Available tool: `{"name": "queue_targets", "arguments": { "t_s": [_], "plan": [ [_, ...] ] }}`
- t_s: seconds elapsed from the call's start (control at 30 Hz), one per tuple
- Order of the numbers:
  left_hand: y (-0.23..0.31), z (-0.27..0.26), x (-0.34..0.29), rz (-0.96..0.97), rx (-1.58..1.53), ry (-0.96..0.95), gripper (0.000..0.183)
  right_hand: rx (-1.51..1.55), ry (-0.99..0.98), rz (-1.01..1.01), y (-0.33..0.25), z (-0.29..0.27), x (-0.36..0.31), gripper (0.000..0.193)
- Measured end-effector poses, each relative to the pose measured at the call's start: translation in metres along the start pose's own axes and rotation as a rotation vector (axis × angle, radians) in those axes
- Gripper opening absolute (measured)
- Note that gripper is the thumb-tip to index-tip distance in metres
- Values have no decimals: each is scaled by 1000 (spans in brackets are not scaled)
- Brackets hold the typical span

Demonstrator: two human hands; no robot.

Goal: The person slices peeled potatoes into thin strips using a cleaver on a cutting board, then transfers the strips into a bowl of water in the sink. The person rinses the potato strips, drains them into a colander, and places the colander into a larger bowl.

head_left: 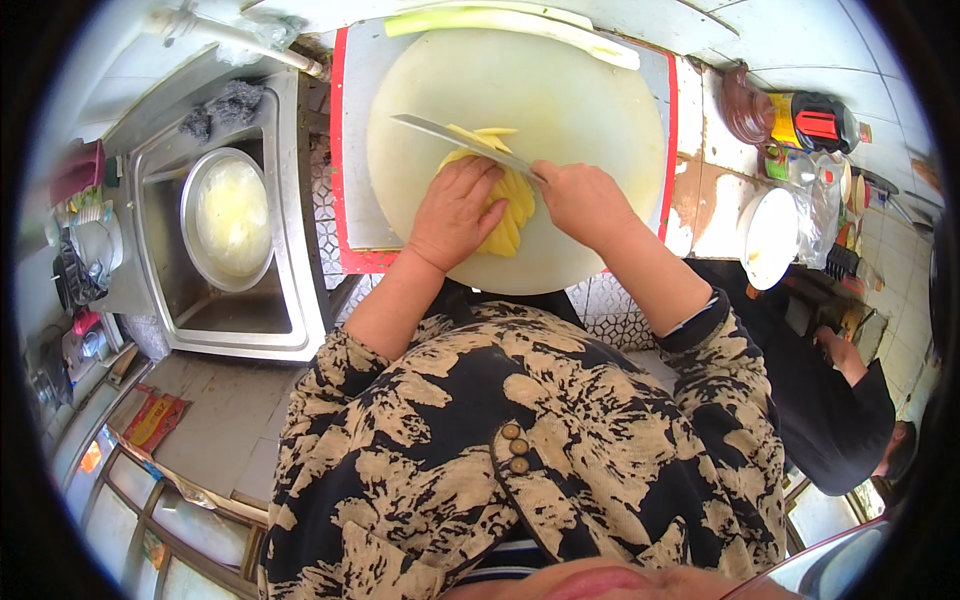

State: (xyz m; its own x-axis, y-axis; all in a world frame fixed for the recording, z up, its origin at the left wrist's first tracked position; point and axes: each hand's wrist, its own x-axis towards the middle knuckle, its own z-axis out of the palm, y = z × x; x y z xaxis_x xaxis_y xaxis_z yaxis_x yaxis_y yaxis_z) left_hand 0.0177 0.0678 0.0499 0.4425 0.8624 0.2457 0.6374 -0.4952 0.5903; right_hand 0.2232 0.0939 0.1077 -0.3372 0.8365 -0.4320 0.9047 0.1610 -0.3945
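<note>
My right hand (582,205) is wrapped round the handle of a kitchen knife (450,134). Its long blade points to the far left and lies across a fanned pile of yellow slices, which look like potato slices (512,212). Fingers bent and close together, my left hand (458,210) presses down on the left part of the pile, right beside the blade. A few thin slices show beyond the knife. Under everything is a round, pale cutting board (425,95); the handle itself is mostly hidden by my right hand.
Long green-white stalks, perhaps leeks (520,22), lie along the board's far edge. At left, a sink (165,310) holds a metal bowl (190,225) with pale yellow contents. A white bowl (770,240) and bottles (815,120) stand at right. Another person (820,400) is at lower right.
</note>
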Motion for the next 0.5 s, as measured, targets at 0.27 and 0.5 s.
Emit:
{"name": "queue_targets", "arguments": {
  "t_s": [0.27,0.5],
  "plan": [
    [-2,-1,-4,-4,-2,4,41,-4,-121,77,-4,-32,-44,19],
    [-4,-6,0,22,0,-27,48,28,32,-34,0,14,6,21]
  ]
}}
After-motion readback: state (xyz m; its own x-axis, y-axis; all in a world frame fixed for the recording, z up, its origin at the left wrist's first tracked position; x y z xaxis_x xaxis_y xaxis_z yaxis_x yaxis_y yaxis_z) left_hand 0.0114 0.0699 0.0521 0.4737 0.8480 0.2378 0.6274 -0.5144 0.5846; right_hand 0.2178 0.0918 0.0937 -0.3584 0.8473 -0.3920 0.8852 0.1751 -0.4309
